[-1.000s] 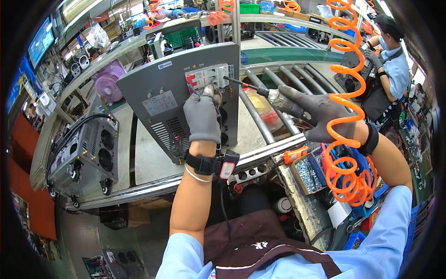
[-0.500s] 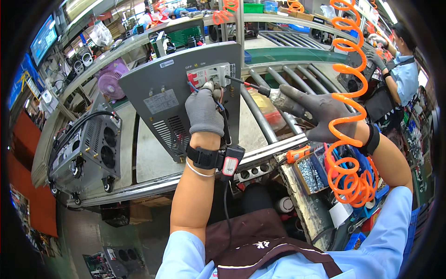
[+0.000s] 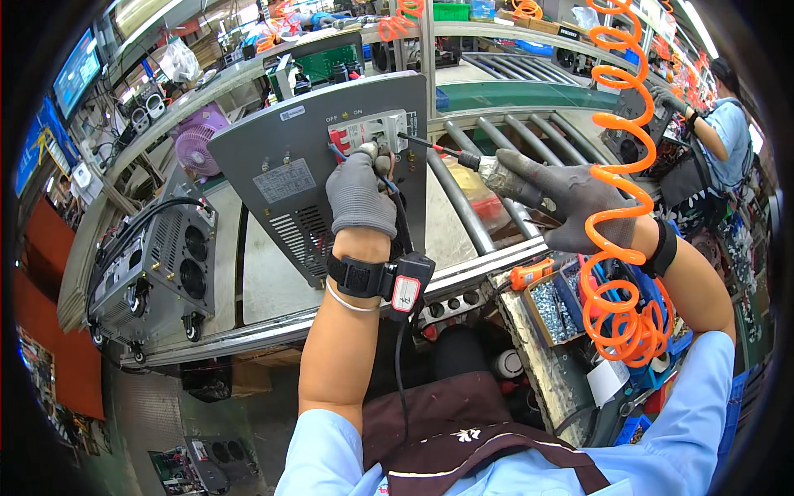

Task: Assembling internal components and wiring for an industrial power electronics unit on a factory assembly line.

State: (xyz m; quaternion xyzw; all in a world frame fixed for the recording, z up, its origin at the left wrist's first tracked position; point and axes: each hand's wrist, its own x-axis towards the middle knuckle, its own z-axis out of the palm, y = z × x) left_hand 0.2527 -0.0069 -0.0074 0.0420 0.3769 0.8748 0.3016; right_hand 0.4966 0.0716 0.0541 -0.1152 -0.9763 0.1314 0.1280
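Note:
A grey metal panel of an upright machine faces me, with a white circuit breaker with red levers set near its top. Just below the breaker, my gloved left hand is closed round the ends of blue and dark cables, its fingertips partly hiding them. My gloved right hand grips a power screwdriver, held nearly level. From it a long thin bit reaches the right side of the breaker; the exact contact at the tip is too small to make out.
An orange coiled air hose hangs in front of my right wrist. Rollers run behind the machine. A second machine on casters stands left. Screw boxes and an orange-handled tool lie at lower right. Another person works far right.
My left hand and the panel have shifted very slightly left. My right hand and the screwdriver stay almost where they were. The other person at far right has moved a little.

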